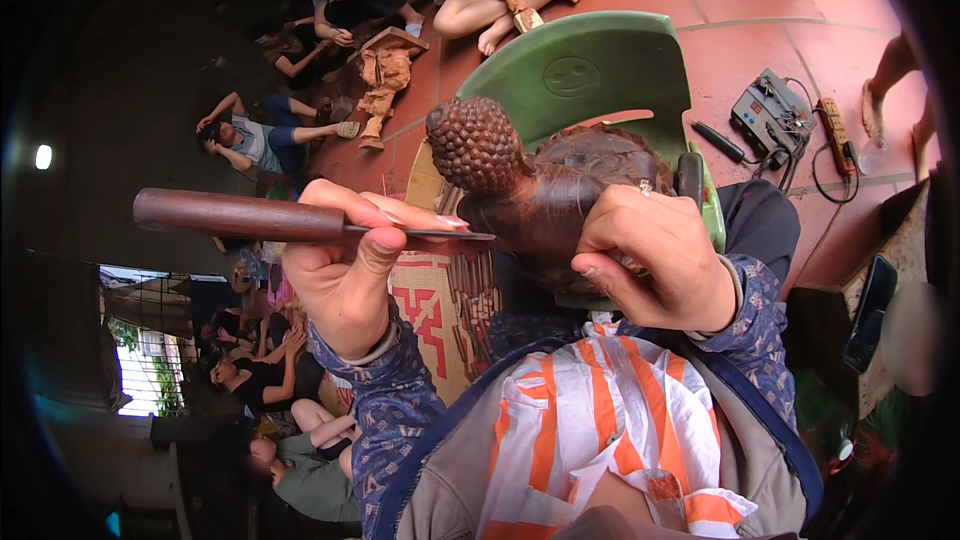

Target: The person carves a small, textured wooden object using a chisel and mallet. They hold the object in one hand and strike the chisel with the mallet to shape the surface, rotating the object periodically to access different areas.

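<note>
Gripping a carving chisel (300,221) in my left hand (345,275), mid frame: fingers wrapped shut over the shaft, thumb pressed up along it, wrist bent back, forearm in a blue patterned sleeve rising from the lower edge. Dark round wooden handle sticks out to frame left; thin metal blade runs right, tip at the neck of the dark wooden statue (535,190). Blade touching the wood or just short, cannot tell.

My right hand (655,255), centre right, is curled closed around the statue body, knuckles up, ring on one finger, thumb tucked underneath. The statue sits frame centre, lying tilted, its bumpy curled head pointing upper left, between both hands and over my lap.

Behind it, upper centre, a green plastic chair (590,70) on a red tiled floor (720,0). Upper right: a small grey electric box (768,112) with cables and a power strip (835,135). Orange-and-white striped cloth (600,420) covers my chest at the bottom. Other people sit on the floor in the upper left and left, some working wood pieces.
</note>
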{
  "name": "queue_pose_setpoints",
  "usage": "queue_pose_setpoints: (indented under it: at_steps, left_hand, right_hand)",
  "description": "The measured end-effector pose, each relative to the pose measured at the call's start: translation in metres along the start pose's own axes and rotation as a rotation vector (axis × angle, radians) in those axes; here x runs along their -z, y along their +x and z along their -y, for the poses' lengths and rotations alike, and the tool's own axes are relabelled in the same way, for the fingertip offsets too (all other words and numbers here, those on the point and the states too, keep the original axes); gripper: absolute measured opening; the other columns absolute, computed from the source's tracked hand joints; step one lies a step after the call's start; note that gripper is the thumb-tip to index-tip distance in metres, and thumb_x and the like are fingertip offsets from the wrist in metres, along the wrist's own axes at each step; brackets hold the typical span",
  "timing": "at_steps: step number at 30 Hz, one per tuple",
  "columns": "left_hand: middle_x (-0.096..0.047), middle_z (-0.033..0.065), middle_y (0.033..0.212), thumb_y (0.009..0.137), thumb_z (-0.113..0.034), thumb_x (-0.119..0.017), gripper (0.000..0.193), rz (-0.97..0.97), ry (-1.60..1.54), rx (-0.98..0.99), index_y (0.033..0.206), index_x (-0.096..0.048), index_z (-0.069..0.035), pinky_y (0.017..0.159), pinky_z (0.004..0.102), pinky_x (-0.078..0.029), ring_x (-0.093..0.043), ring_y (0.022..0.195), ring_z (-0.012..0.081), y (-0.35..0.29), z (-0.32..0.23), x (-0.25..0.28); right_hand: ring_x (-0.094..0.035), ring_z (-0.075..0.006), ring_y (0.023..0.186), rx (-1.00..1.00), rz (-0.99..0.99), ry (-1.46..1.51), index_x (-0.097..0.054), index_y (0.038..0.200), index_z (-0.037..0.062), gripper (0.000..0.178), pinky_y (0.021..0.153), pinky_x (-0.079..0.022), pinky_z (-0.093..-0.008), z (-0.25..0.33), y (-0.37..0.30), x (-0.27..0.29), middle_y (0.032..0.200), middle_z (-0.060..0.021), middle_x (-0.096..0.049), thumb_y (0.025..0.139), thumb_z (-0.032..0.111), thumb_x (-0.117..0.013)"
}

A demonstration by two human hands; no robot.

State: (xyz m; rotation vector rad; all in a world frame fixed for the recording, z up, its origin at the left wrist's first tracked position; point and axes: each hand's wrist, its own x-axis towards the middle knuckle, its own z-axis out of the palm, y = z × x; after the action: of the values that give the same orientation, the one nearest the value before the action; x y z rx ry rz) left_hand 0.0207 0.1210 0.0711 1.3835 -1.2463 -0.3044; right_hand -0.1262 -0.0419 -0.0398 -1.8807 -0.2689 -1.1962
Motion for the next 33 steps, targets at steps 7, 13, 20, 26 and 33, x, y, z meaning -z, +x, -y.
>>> queue_pose_setpoints:
  at_steps: [7, 13, 20, 26, 33]
  left_hand:
    - [-0.067, 0.0230, 0.088, 0.096, -0.018, -0.057, 0.021, 0.044, 0.450, -0.103, 0.097, -0.043, -0.002, 0.075, 0.0346, -0.058, -0.069, 0.083, 0.0292, 0.041, -0.025, 0.003]
    - [-0.068, 0.0170, 0.085, 0.093, -0.008, -0.060, 0.015, 0.119, 0.601, -0.114, 0.095, -0.048, 0.001, 0.075, 0.0328, -0.057, -0.069, 0.083, 0.0256, 0.056, -0.027, -0.003]
    - [-0.058, 0.0085, 0.087, 0.092, -0.005, -0.061, 0.013, 0.099, 0.566, -0.021, 0.094, -0.052, 0.004, 0.074, 0.0297, -0.057, -0.069, 0.082, 0.0214, 0.059, -0.036, -0.015]
    - [-0.059, 0.0075, 0.085, 0.091, -0.004, -0.062, 0.011, 0.165, 0.726, -0.028, 0.094, -0.055, 0.003, 0.072, 0.0272, -0.054, -0.067, 0.079, 0.0176, 0.064, -0.043, -0.017]
    - [-0.065, 0.0079, 0.082, 0.090, -0.002, -0.063, 0.013, 0.148, 0.735, 0.016, 0.097, -0.054, 0.003, 0.069, 0.0252, -0.051, -0.064, 0.075, 0.0128, 0.068, -0.046, -0.022]
  right_hand:
    - [-0.054, -0.0377, 0.102, -0.035, -0.064, -0.047, -0.046, 0.117, -0.0016, 0.067, 0.084, -0.044, -0.0433, -0.034, 0.019, -0.011, 0.117, -0.0216, -0.052, 0.072, 0.033, -0.080]
    - [-0.060, -0.0412, 0.100, -0.192, 0.177, 0.031, -0.039, 0.133, -0.0001, 0.078, 0.078, -0.051, -0.0441, -0.045, 0.011, -0.019, 0.115, -0.0245, -0.058, 0.074, 0.034, -0.077]
    - [-0.061, -0.0396, 0.099, -0.135, 0.121, 0.006, -0.041, 0.132, 0.0017, 0.075, 0.077, -0.051, -0.0439, -0.049, 0.005, -0.020, 0.116, -0.0219, -0.059, 0.074, 0.034, -0.077]
    - [-0.061, -0.0393, 0.099, -0.129, 0.120, 0.010, -0.041, 0.132, 0.0012, 0.075, 0.077, -0.051, -0.0436, -0.048, 0.005, -0.019, 0.116, -0.0220, -0.059, 0.075, 0.035, -0.076]
    - [-0.061, -0.0374, 0.104, -0.160, 0.139, 0.005, -0.044, 0.132, -0.0006, 0.080, 0.084, -0.051, -0.0401, -0.048, 0.004, -0.019, 0.121, -0.0208, -0.059, 0.072, 0.037, -0.080]
